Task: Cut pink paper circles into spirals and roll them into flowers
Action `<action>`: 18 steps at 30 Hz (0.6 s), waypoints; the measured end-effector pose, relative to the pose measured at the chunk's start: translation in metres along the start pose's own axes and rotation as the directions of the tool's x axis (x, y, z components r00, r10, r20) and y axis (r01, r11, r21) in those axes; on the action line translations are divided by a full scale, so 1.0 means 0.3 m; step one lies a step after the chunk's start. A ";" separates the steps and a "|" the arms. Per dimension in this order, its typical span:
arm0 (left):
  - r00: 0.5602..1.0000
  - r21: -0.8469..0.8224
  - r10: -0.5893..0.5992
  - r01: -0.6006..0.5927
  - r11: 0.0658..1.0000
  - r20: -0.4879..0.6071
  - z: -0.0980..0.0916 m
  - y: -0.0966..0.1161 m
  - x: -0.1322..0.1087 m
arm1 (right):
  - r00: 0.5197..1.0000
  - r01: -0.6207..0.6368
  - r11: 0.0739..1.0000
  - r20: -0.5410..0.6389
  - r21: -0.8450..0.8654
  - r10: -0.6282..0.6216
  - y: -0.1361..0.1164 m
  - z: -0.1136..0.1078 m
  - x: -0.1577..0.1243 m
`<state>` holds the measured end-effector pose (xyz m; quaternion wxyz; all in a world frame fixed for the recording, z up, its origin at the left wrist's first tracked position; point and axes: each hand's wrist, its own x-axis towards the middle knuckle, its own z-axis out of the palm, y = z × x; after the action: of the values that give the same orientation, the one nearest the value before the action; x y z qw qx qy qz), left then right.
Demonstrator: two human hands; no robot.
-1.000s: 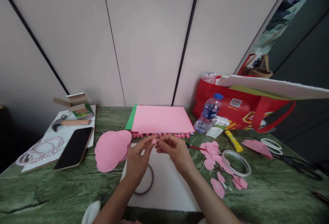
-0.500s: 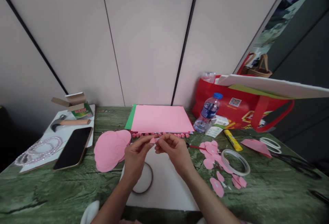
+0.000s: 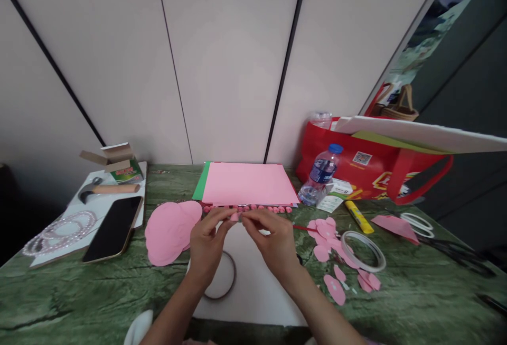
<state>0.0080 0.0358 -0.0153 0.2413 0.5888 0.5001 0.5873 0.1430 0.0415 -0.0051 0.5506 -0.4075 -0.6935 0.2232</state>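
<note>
My left hand (image 3: 209, 242) pinches a small pink paper piece (image 3: 235, 217), which looks curled, between thumb and fingertips. Facing it, my right hand (image 3: 275, 239) has its thumb and forefinger closed at the paper's right end; the fingertips hide part of it. Both hands hover over a white sheet (image 3: 253, 287) on the table. On that sheet below my left hand lies a thin brown-rimmed ring (image 3: 234, 276). Just beyond my fingertips runs a row of small pink paper rolls (image 3: 277, 209), partly covered by my hands.
To the left are pink paper rounds (image 3: 170, 234), a phone (image 3: 114, 229), a hammer (image 3: 111, 189) and beads (image 3: 79, 223). Pink sheets (image 3: 249, 182) lie behind. On the right are pink cutouts (image 3: 327, 234), a tape roll (image 3: 380, 260), a glue stick (image 3: 358, 217), a bottle (image 3: 320, 173) and scissors (image 3: 455, 252).
My right hand has turned and shifted slightly, its fingers now straighter at the paper's end. The left hand stays nearly in place with the pink piece.
</note>
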 end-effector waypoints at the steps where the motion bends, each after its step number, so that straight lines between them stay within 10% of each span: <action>1: 1.000 0.003 0.017 -0.017 1.000 0.018 0.001 0.001 -0.001 | 1.000 -0.016 1.000 0.016 0.005 0.016 -0.001 0.001 -0.001; 18: 0.982 -0.079 -0.052 0.068 0.995 0.183 -0.017 0.029 0.019 | 0.843 -0.529 0.747 0.350 0.403 0.409 0.017 -0.034 0.026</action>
<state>0.0049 0.0359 -0.0043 0.3280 0.6135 0.4684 0.5447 0.1539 0.0495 -0.0015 0.4723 -0.3884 -0.5500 0.5688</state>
